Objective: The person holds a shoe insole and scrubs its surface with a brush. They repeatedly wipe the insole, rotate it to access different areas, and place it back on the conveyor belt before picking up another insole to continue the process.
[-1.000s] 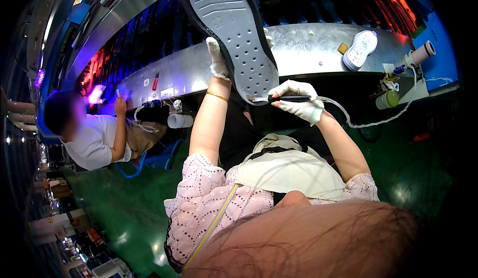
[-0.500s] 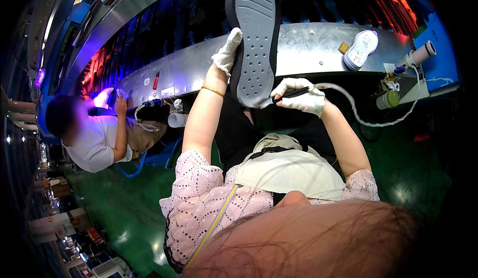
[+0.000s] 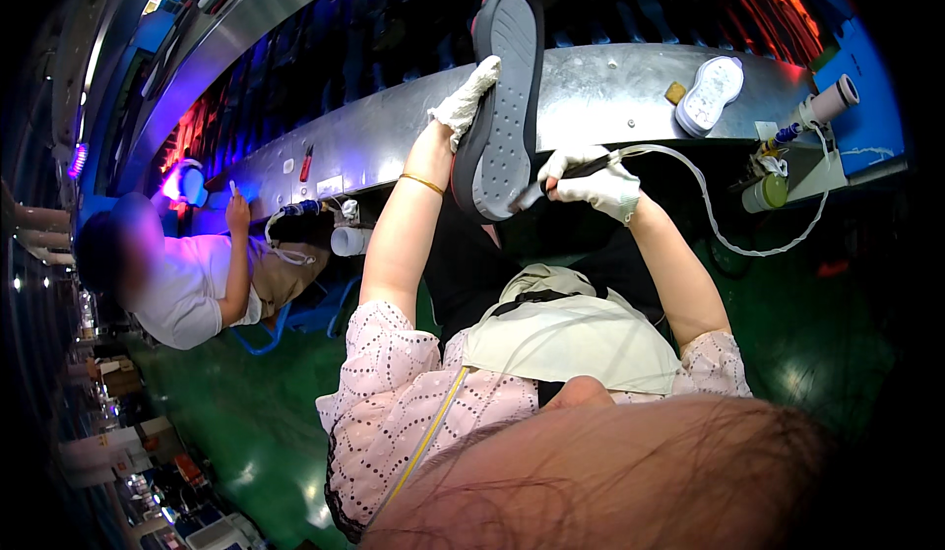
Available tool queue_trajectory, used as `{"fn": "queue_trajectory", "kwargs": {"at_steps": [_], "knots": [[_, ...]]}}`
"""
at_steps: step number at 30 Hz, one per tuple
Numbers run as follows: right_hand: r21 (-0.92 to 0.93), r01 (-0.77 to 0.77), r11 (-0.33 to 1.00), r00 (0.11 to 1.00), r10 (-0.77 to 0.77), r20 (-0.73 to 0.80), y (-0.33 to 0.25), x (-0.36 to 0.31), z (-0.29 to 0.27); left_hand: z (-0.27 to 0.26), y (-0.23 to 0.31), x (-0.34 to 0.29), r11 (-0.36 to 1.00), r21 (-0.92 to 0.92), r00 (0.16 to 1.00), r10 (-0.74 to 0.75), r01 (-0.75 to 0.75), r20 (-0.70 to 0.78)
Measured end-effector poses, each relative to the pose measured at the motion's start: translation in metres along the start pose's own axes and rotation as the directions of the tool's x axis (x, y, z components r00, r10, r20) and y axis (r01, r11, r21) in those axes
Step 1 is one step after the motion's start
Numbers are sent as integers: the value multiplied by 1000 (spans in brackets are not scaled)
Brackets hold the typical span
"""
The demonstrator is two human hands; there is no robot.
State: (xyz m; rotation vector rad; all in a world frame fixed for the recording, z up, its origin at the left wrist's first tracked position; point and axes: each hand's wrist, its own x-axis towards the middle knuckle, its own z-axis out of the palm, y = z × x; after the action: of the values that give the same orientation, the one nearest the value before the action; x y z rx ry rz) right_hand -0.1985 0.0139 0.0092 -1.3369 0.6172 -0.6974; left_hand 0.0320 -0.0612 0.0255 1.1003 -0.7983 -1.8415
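Observation:
My left hand (image 3: 467, 103), in a white glove, is closed on the left edge of a shoe sole (image 3: 512, 97). The sole is held up and tilted, heel toward me. Its inner face is grey with rows of small holes and faces me; the rim is dark, with red showing at the toe end and left side. In my right hand (image 3: 598, 186), gloved with some fingertips bare, is a dark-handled brush (image 3: 531, 196). The brush tip touches the sole at its heel end. From the handle a pale flexible tube (image 3: 701, 213) curves off to the right.
A metal ledge (image 3: 591, 97) fronts a conveyor (image 3: 404, 18) with glowing red areas. On it lie a white sole (image 3: 711, 95), a small tan block (image 3: 675, 92) and a red-handled tool (image 3: 306, 164). Pipe fittings (image 3: 832, 102) jut out at right. A seated co-worker (image 3: 192, 279) is at left.
The sole has come down and tilted, so its toe end now shows. The brush has shifted slightly at the heel. At left, the co-worker's hands and the lit piece there have moved.

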Motion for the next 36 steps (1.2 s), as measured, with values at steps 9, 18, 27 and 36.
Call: {"fn": "queue_trajectory", "kwargs": {"at_steps": [9, 18, 27, 36], "knots": [[-47, 142, 989, 989, -141, 34, 6, -6, -5, -3, 6, -1, 998, -36, 998, 58, -59, -21], [-288, 131, 949, 991, -133, 15, 7, 8, -14, 2, 6, -11, 998, -40, 999, -41, 42, 24], [-295, 46, 954, 999, -43, 16, -13, 13, -31, 5, 4, -13, 996, -11, 995, -91, 92, 50], [-106, -7, 994, 1000, 5, -18, -18, 15, -52, 11, 6, -23, 995, 57, 996, -85, 84, 16]]}}
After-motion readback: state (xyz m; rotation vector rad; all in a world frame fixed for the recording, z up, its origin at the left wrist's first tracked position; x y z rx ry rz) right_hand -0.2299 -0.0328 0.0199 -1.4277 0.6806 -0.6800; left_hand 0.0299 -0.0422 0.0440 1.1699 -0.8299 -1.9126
